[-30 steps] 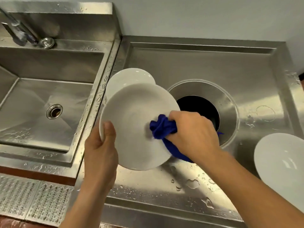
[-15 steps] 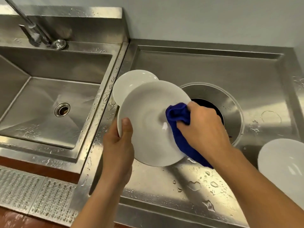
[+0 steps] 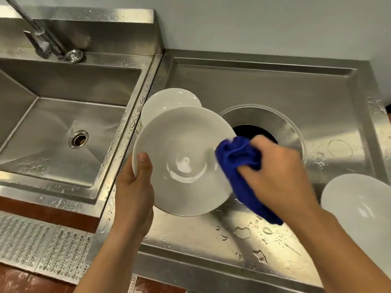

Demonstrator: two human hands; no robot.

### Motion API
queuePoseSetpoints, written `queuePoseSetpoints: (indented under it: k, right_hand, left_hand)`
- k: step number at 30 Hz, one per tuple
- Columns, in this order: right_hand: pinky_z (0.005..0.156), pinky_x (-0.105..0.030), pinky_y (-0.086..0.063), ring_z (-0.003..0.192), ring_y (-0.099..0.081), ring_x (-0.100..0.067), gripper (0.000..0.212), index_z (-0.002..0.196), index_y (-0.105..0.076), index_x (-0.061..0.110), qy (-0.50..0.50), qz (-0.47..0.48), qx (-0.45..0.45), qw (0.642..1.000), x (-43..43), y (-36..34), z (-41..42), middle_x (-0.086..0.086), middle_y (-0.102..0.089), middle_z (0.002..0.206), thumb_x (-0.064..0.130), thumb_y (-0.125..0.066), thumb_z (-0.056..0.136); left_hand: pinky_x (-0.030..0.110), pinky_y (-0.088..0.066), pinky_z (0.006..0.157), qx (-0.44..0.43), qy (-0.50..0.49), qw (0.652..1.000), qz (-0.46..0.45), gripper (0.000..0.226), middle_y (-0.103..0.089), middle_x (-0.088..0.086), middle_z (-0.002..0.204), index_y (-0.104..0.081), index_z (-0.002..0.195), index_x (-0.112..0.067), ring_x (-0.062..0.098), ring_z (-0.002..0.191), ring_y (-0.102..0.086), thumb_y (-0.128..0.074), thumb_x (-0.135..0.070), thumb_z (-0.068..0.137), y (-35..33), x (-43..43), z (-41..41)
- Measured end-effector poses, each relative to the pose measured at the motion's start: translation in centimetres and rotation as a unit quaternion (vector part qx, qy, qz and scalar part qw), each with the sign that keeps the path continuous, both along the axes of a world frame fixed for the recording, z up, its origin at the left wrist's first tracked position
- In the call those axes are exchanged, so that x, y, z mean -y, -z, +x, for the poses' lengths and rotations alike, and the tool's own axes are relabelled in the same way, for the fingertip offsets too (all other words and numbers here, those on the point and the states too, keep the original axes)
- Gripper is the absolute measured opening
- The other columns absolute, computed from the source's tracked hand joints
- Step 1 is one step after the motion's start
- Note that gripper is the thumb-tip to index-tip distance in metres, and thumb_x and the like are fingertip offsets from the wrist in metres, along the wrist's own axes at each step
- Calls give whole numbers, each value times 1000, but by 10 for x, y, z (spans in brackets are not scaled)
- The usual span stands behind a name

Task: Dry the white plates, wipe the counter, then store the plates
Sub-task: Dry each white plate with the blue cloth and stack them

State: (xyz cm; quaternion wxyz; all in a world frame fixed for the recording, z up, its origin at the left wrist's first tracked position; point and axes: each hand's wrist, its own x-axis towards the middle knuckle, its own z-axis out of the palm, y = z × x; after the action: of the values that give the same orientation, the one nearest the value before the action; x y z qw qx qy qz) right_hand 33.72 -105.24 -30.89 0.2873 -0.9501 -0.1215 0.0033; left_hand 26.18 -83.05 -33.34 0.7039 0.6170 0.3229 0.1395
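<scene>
**Three plates in view, and the cloth has slid to the rim**

One plate (image 3: 182, 159) sits tilted in your hands above the wet desk (image 3: 211, 235), its face turned up toward you. Your left hand (image 3: 135, 187) pinches its near-left rim, thumb on top and fingers hidden underneath. Your right hand (image 3: 279, 172) is closed around the bunched blue cloth (image 3: 237, 155), pressing it against the plate's right edge.

Half a second ago the cloth was working nearer the middle of the plate; it has since swept outward to the rim, and the hand is blurred, so the stroke looks to be in motion. The centre it left behind shows a bright curved streak, which may be leftover water or only glare; I cannot tell which. Judge this plate as mostly wiped on the face, with the back likely still to do.

A second plate (image 3: 169, 100) lies behind it, partly covered, next to the sink (image 3: 63, 132). A third plate (image 3: 359, 208) rests at the desk's right side, well apart. Just beyond the cloth is the round waste hole (image 3: 254, 132).

Droplets are scattered on the desk below the plate, so wiping and storing are not yet begun.
</scene>
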Motion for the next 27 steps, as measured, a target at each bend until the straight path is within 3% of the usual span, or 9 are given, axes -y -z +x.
queuePoseSetpoints:
  k: [2,5,8,12,16,19,23,27]
  right_hand:
    - [49,-11,-39,58,-57,2,13,82,-57,30,78,131,14,988,17,-5,2,14,-64,69,30,-69,87]
    - [52,-13,-44,59,-56,2,10,87,-64,31,128,295,-11,947,26,-7,-1,15,-67,75,39,-69,87]
    - [56,-16,-48,66,-61,2,6,90,-70,38,152,372,-44,915,28,-2,-3,18,-70,78,43,-72,88]
    - [55,-16,-53,68,-67,2,4,89,-71,40,144,403,-69,901,18,15,-6,19,-73,79,37,-74,90]
    - [68,-44,-64,83,-74,-14,14,92,-71,45,117,390,-108,907,0,38,-12,9,-76,91,31,-74,91]
    - [68,-49,-59,81,-71,-23,12,91,-71,40,103,384,-118,910,-11,55,-15,2,-74,91,28,-73,92]
    - [70,-53,-58,86,-68,-30,4,91,-71,35,96,374,-134,913,-22,69,-17,-1,-73,91,34,-73,88]
    - [69,-56,-59,87,-67,-36,15,95,-70,31,101,372,-137,913,-29,77,-15,-4,-72,90,41,-71,84]
  left_hand:
    - [39,-59,85,-21,-27,999,-15,25,-80,-18,102,-71,104,-49,18,109,-70,-48,-42,108,2,-6,-2]
    - [34,-58,77,-45,-28,999,-9,31,-79,-23,100,-72,97,-57,13,105,-71,-47,-43,109,6,-12,-5]
    - [41,-60,80,-71,-14,997,11,32,-79,-19,100,-71,96,-62,17,104,-71,-48,-44,108,19,-14,-14]
    - [58,-59,89,-118,-22,993,-7,24,-74,-3,115,-68,103,-59,31,112,-67,-47,-48,107,50,-9,-31]
    - [69,-55,94,-145,-18,989,-32,26,-70,1,124,-65,126,-50,36,118,-64,-48,-52,106,73,-4,-42]
    - [65,-56,94,-154,2,988,-30,33,-68,0,126,-59,135,-46,34,119,-62,-47,-53,106,83,-3,-43]
    - [65,-55,97,-165,4,986,-37,24,-67,-3,124,-58,128,-51,30,117,-62,-47,-49,107,90,-7,-40]
    - [64,-56,96,-172,1,984,-48,20,-69,-1,123,-59,122,-51,30,116,-64,-47,-47,107,96,-9,-38]
